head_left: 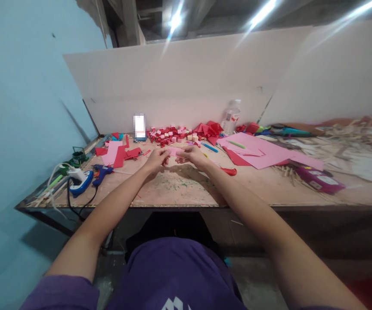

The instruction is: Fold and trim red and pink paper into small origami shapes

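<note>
Between my two hands, just above the table, is a small piece of pink paper [173,151]. My left hand [158,159] pinches its left end, and my right hand [190,156] grips the right end with fingers closed. Behind the hands lies a heap of small red and pink paper cubes [166,135]. Folded red paper shapes [209,130] sit to the right of that heap. A blue pen [210,147] rests just beyond my right hand. Scraps of red paper [120,156] are spread to the left of my left hand.
A glue gun [102,172] and a blue power strip [81,183] with cords stand at the left. A phone [139,128] leans upright at the back. Pink sheets [253,150], a bottle [231,117], a red-handled tool [229,171] and a purple packet [320,179] lie rightward.
</note>
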`<act>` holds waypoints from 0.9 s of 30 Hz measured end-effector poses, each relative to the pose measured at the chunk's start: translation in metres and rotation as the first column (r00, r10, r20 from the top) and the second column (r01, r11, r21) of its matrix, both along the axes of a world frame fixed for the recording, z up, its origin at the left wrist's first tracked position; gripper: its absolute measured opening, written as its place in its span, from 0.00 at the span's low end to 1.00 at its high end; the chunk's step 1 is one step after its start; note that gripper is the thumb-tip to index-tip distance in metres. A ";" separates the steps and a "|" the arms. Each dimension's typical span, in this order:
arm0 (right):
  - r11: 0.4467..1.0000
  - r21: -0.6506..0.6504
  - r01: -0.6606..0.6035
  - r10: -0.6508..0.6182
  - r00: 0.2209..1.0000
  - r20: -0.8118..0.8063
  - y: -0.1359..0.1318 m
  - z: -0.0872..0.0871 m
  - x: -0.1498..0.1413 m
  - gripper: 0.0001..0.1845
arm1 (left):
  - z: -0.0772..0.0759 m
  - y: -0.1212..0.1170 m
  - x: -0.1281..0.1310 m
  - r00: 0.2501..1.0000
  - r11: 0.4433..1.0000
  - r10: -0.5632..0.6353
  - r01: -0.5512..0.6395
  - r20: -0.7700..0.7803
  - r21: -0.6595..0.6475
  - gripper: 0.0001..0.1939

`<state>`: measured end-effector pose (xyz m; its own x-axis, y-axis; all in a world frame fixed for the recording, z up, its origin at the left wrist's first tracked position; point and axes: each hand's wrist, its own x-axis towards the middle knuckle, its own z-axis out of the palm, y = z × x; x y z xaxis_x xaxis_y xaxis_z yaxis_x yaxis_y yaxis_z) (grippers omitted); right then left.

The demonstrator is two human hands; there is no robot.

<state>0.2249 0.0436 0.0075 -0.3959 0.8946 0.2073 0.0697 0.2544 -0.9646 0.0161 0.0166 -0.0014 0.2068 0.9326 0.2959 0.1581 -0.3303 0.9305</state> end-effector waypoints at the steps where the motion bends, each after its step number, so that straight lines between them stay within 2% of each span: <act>1: 1.000 0.002 0.013 -0.013 0.999 -0.029 0.000 0.001 0.000 0.18 | 0.001 0.000 0.000 1.000 1.000 -0.001 0.001 0.001 0.002 0.19; 4: 0.999 -0.019 0.043 -0.044 0.995 -0.085 0.001 0.003 0.001 0.18 | 0.001 0.002 0.001 1.000 1.000 0.000 0.000 0.006 0.017 0.17; 7: 0.999 -0.034 0.029 -0.031 0.997 -0.074 0.000 0.003 0.001 0.18 | 0.002 0.002 0.001 1.000 0.999 0.007 -0.007 0.001 0.037 0.15; 10: 0.998 -0.022 -0.065 0.065 0.998 0.014 -0.003 0.003 0.002 0.17 | 0.003 0.001 -0.001 1.000 0.998 0.009 -0.008 -0.025 0.067 0.15; 14: 0.982 -0.003 -0.191 0.187 0.960 0.206 -0.007 0.005 0.003 0.13 | 0.006 -0.007 -0.002 0.994 0.992 -0.016 0.029 -0.106 0.121 0.14; 18: 0.977 0.095 -0.189 0.151 0.938 0.312 -0.006 0.003 0.003 0.11 | 0.006 -0.012 0.000 0.985 0.983 -0.031 0.060 -0.170 0.172 0.12; 27: 0.975 0.162 -0.149 0.108 0.966 0.237 -0.005 0.002 0.000 0.14 | 0.005 -0.010 0.000 0.985 0.976 -0.055 0.088 -0.163 0.199 0.09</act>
<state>0.2247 0.0383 0.0092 -0.5598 0.7901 0.2496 0.2353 0.4405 -0.8664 0.0163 0.0068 0.0036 0.3293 0.8364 0.4381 0.2645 -0.5272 0.8075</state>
